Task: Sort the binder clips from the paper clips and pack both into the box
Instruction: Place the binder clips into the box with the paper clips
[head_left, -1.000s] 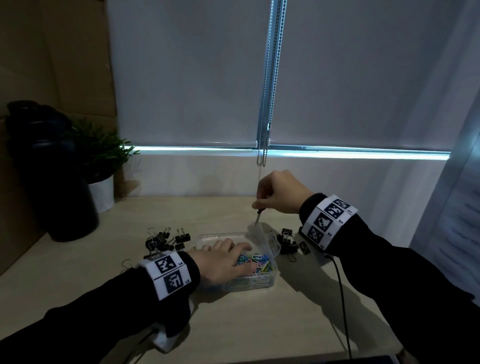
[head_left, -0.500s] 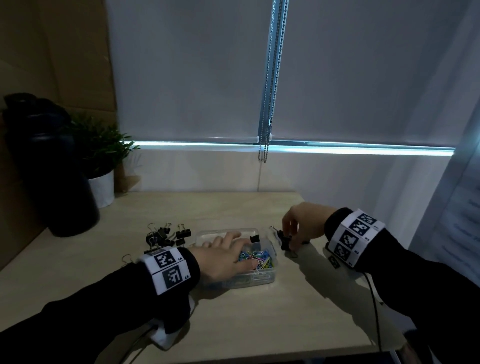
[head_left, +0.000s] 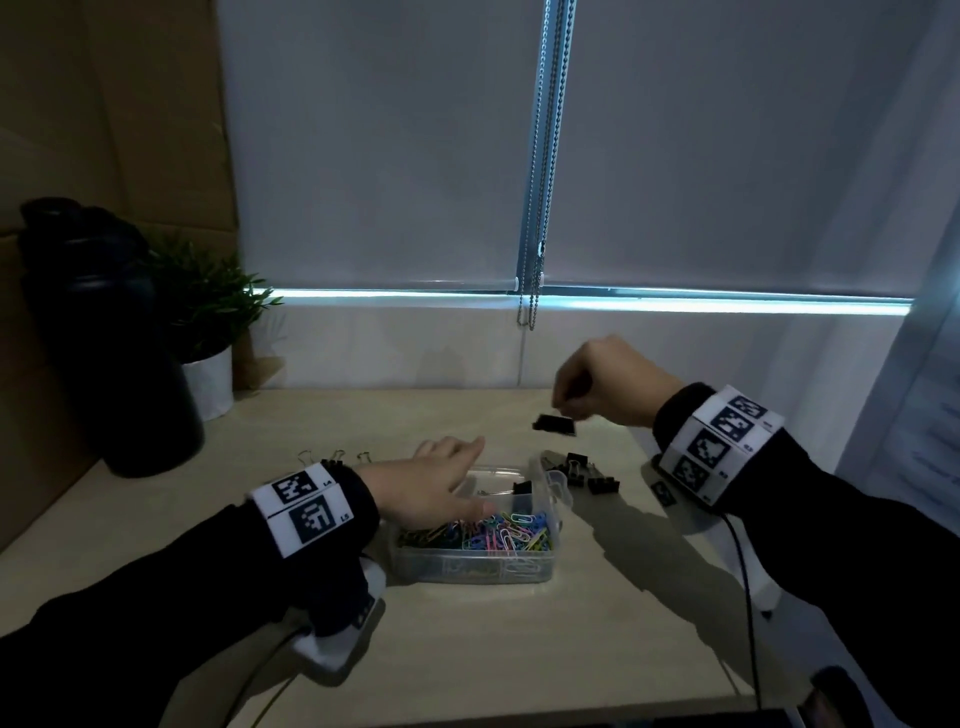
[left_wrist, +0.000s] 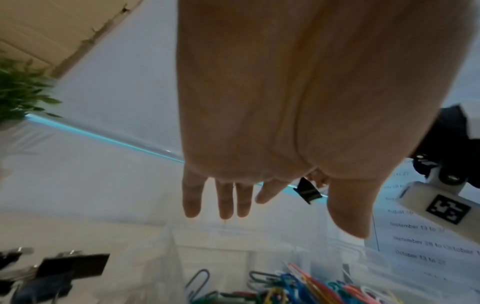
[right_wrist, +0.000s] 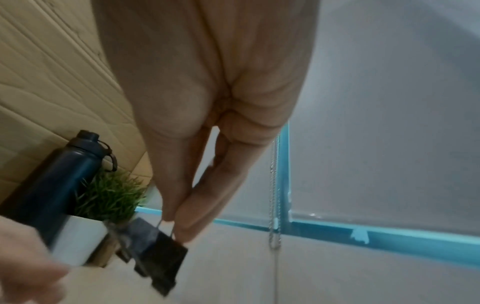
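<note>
**Binder clip in the air, box half sorted**

The clear plastic box (head_left: 545, 564) sits on the desk (head_left: 519, 649) in front of the person. Its near compartment holds a heap of coloured paper clips (head_left: 498, 532); the far compartment holds at least one black binder clip (head_left: 522, 487), the rest hidden by the left hand.

The right hand (head_left: 605, 382) is raised above the desk behind and to the right of the box, thumb and fingers pinching the wire handle of a black binder clip in transit (head_left: 555, 423), which hangs below the fingertips and is blurred. The left hand (head_left: 434, 483) hovers over the box's left part with fingers straight and spread, grasping nothing.

By the look of it, the paper clips are largely packed, while the binder clips are only begun. A loose group lies just right of the box (head_left: 587, 475), and another cluster lies on the desk to its left (left_wrist: 75, 267). Both still have to go in.

Half a second ago the right hand was down at the right-hand group, picking; now it is lifted clear with a clip. The left hand has stayed over the box.
</note>
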